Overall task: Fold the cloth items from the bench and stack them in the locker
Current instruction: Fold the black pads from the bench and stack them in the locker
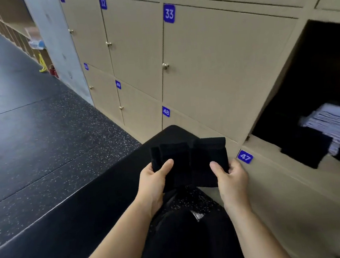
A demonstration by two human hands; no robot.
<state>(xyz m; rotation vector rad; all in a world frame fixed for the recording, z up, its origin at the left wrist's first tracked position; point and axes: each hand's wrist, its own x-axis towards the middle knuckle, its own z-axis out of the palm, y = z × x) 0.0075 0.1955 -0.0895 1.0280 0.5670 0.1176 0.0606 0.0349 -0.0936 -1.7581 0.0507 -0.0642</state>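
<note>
Being pinched at both near edges by the left grip point(153, 180) and right grip point(231, 177), the folded black cloth point(188, 160) is being held above the bench point(91, 230) end. If either pinch is being loosened during transfer to the stack point(330, 121) in the locker point(322, 62), layers could spill open.

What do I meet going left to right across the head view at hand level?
Speckled black rubber floor → left hand → folded black cloth, gripped by both hands → right hand → blue number plate 47 → open beige locker holding stacked white and black folded cloths.
</note>
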